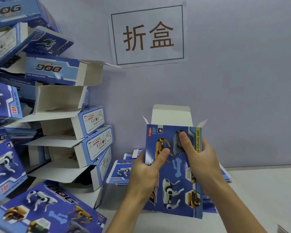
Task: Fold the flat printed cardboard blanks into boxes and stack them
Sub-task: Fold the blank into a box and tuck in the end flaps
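A blue printed box (173, 172) with robot dogs on its face stands upright in the middle, its white top flap (171, 115) raised and open. My left hand (144, 172) grips its left edge, thumb on the front. My right hand (202, 162) grips its right edge, thumb pressed on the upper front. Behind the box, flat printed blanks (119, 172) lie in a low pile on the white table. A tall leaning stack of folded boxes (84, 132) with open ends fills the left side.
A folded box (45, 209) lies flat at the near left. A paper sign (148, 35) hangs on the pale wall (242, 81) behind. The white table (262, 190) extends to the right, with more blanks (225, 175) peeking past my right hand.
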Demonstrator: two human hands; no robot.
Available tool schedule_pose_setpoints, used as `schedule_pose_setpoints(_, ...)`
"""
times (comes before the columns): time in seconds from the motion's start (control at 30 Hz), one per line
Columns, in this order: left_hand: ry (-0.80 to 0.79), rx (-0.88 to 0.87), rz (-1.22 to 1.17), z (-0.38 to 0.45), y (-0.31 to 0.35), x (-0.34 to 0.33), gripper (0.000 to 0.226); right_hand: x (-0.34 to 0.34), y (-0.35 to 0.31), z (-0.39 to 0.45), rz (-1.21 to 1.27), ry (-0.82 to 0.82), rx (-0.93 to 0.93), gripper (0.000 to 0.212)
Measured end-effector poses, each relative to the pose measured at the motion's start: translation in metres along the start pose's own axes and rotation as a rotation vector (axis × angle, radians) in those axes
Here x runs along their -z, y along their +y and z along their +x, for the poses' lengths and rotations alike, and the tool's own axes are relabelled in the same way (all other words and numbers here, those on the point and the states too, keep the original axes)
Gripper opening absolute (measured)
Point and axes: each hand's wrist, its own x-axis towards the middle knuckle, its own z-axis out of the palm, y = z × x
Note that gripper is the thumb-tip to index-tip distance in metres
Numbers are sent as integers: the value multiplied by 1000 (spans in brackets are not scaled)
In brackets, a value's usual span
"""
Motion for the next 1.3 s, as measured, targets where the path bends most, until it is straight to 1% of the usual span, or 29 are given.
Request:
schedule_pose_setpoints(0.07,103,8,-49,1,-5,-4,54,-3,1,-1,-18,-26,3,56)
schedule_pose_setpoints(0.2,162,49,-66,6,-7,3,78,-12,0,-4,-18,-63,18,38)
schedule_pose_setpoints(0.27,180,52,-53,9,-9,7,85,-16,-1,-5,-37,-77,35,37)
schedule_pose_setpoints(0.37,181,50,-43,11,-11,12,83,-15,2,-5,-27,-126,4,38)
schedule_pose_setpoints(0.4,174,46,-57,11,-11,13,80,-12,3,-5,-8,-169,-30,40)
schedule_pose_setpoints(0.43,171,42,-81,11,-10,13,75,-8,5,-4,-7,-218,-55,52)
schedule_pose_setpoints(0.5,193,2,-136,12,-9,14,59,1,12,-5,-78,-306,-109,86)
schedule_pose_setpoints(0.53,197,-32,-154,12,-9,15,49,3,15,-6,-113,-328,-141,97)
schedule_pose_setpoints(0.57,189,-50,-167,12,-7,14,41,4,19,-7,-122,-338,-178,102)
schedule_pose_setpoints(0.63,136,-42,-199,13,-5,14,38,6,25,-9,-106,-308,-230,101)
schedule_pose_setpoints(0.7,103,-22,-240,12,-6,16,37,7,29,-8,-115,-251,-218,97)
schedule_pose_setpoints(0.8,94,19,-265,12,-9,19,37,9,28,-7,-101,-213,-190,92)
schedule_pose_setpoints(0.83,76,38,-259,12,-10,19,42,11,30,-6,-92,-208,-191,94)
schedule_pose_setpoints(0.9,61,59,-244,12,-11,19,62,12,32,-8,-78,-222,-214,98)
schedule_pose_setpoints(0.97,109,34,-240,12,-9,18,75,10,33,-11,-45,-253,-224,97)
schedule_pose_setpoints(1.1,156,-51,-222,11,-4,17,77,10,34,-13,28,-326,-224,76)
schedule_pose_setpoints(1.13,158,-77,-222,11,-5,17,76,10,33,-14,61,-339,-230,76)
schedule_pose_setpoints(1.17,158,-113,-224,10,-7,17,71,11,32,-15,95,-344,-232,85)
schedule_pose_setpoints(1.23,177,-187,-242,6,-9,15,52,13,31,-14,99,-342,-231,109)
schedule_pose_setpoints(1.27,193,-215,-239,4,-9,14,48,14,30,-14,86,-347,-221,111)
schedule_pose_setpoints(1.3,198,-242,-229,2,-10,13,51,14,30,-14,89,-361,-204,106)
